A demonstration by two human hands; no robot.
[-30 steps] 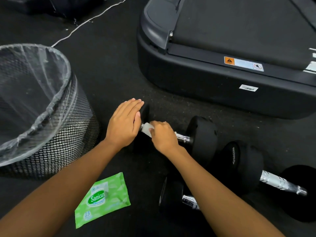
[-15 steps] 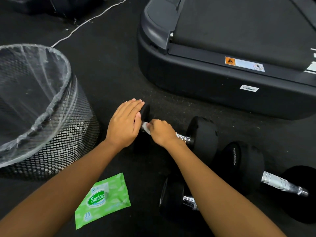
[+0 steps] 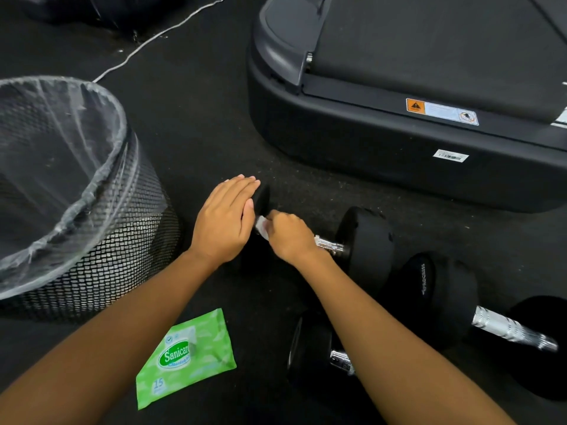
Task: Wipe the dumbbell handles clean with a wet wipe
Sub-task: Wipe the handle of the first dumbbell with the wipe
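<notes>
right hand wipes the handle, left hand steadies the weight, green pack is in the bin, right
No: the head view shows the pack lying on the floor near the bin, not in it. The right hand does hold the wipe on the handle, left hand flat on the weight.

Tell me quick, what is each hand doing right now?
Left hand: open, flat fingers resting on the black round dumbbell end.
Right hand: closed around a white wet wipe on the shiny metal dumbbell handle.

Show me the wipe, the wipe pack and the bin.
wipe [image 3: 260,226], head view, the white corner that shows.
wipe pack [image 3: 187,357], head view, middle of its green front.
bin [image 3: 122,256], head view, its mesh wall.
</notes>
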